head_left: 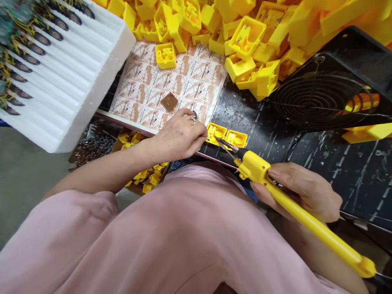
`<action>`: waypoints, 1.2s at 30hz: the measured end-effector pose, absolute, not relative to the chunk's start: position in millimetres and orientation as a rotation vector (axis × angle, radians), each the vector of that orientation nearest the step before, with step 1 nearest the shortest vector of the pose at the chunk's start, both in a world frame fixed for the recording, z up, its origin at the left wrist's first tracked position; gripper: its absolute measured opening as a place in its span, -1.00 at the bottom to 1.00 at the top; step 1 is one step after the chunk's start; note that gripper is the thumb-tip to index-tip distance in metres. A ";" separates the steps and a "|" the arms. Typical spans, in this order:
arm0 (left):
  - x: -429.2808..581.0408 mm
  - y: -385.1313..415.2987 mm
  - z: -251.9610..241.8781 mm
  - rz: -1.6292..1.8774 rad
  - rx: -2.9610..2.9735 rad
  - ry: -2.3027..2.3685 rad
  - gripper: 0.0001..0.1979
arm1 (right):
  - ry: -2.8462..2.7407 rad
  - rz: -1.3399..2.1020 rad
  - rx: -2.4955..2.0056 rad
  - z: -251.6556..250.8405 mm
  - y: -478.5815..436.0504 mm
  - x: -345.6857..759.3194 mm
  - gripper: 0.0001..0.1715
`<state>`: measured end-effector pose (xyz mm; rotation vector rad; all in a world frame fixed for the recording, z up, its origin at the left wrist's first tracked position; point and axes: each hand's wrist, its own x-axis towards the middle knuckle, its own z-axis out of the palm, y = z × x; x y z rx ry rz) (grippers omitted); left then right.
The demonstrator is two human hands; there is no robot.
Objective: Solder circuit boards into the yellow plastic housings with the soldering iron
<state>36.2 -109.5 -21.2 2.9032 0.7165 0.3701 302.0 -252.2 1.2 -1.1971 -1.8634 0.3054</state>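
So I've got one yellow soldering gun (255,167) gripped in my right hand (301,192), its tip over the left of two yellow housings (236,139) sitting side by side at the bench edge. My left hand (182,134) is right at that one, fingers bunched; can't tell if they're pinching anything. One loose housing (165,56) and one brown square (169,102) lie on the printed sheet (147,83). One black fan (324,100) blocks some of the big yellow pile (211,22); one foam tray (88,77) overhangs the sheet's left side.
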 end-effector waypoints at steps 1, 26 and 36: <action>36.4 -109.2 -20.7 0.341 2.923 0.705 -0.65 | -1.918 0.296 -1.147 2.2 -250.7 302.8 -0.49; 46.5 -112.0 -10.1 0.148 3.251 0.697 -0.72 | -2.151 0.302 -1.107 23.5 -241.3 300.3 -0.82; 48.8 -109.2 -10.2 0.163 3.009 0.754 -0.71 | -2.020 0.263 -1.203 12.2 -246.6 310.4 -0.85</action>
